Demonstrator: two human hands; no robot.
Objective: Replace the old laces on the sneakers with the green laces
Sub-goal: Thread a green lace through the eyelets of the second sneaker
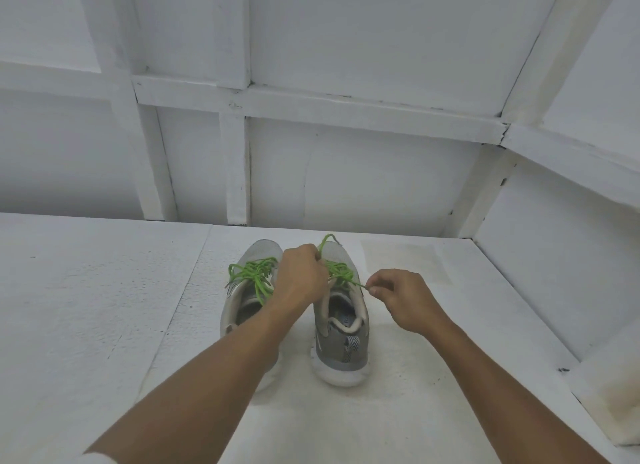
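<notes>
Two grey sneakers stand side by side on the white surface, heels towards me. The left sneaker (242, 301) carries a green lace (254, 273) tied in a loose bow. The right sneaker (343, 339) has a green lace (341, 273) threaded through its eyelets. My left hand (299, 278) reaches over between the shoes and pinches a loop of that lace, which sticks up past the toe. My right hand (403, 299) pinches the lace's other end, pulled out to the right of the shoe.
The white foam-like surface (104, 307) stretches left and towards me. A white panelled wall (311, 172) rises behind the shoes, and a side wall (554, 273) closes the right. No old laces are in view.
</notes>
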